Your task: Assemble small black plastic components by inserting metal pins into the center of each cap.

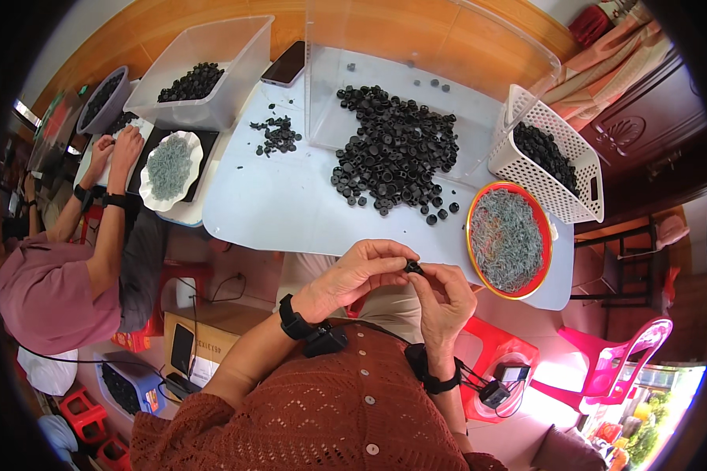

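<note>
Holding a small black cap (413,268) between the fingertips of both hands — left hand (361,271) and right hand (448,294) pinched together on it — just short of the desk (291,204) edge. Keep the grip light and the cap level; the black cap pile (393,149) lies beyond the hands, the red bowl of grey strands (509,238) beside the right.

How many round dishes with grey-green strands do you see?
2: the red-rimmed dish at the table's right end, and the white scalloped dish at the left beside the co-worker's hands. None seems hidden.

Both hands (404,279) on small black part (413,268)
</note>
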The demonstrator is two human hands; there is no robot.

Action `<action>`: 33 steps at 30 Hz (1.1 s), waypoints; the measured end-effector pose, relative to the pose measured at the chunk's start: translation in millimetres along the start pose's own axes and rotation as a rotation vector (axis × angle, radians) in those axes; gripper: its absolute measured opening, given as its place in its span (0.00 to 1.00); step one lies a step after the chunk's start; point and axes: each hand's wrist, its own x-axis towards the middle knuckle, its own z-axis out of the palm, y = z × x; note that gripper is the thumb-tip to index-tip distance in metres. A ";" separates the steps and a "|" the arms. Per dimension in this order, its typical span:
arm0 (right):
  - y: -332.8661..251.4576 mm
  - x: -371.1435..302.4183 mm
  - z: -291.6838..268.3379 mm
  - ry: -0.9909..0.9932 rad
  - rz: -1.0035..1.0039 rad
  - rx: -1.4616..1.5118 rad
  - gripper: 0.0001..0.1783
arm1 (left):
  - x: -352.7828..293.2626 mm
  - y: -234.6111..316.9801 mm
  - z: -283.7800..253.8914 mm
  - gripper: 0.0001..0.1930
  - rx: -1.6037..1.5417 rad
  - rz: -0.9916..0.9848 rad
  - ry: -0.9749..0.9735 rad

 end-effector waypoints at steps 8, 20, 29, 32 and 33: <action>-5.4 -1.3 0.7 -0.003 -0.193 -0.155 0.12 | -5.0 4.0 6.1 0.09 0.085 0.076 0.006; -8.0 -8.5 -3.5 0.031 -0.123 -0.054 0.11 | -10.6 9.4 19.6 0.09 0.128 0.104 0.023; -19.0 -7.4 -0.6 0.037 -0.129 -0.120 0.12 | -13.1 7.6 15.6 0.10 0.046 0.041 0.026; -12.7 -10.7 0.6 0.076 -0.097 -0.057 0.13 | -13.6 6.8 17.1 0.10 0.071 0.069 0.024; -12.1 -10.8 0.6 0.075 -0.097 -0.057 0.13 | -14.0 7.1 18.1 0.10 0.090 0.092 0.022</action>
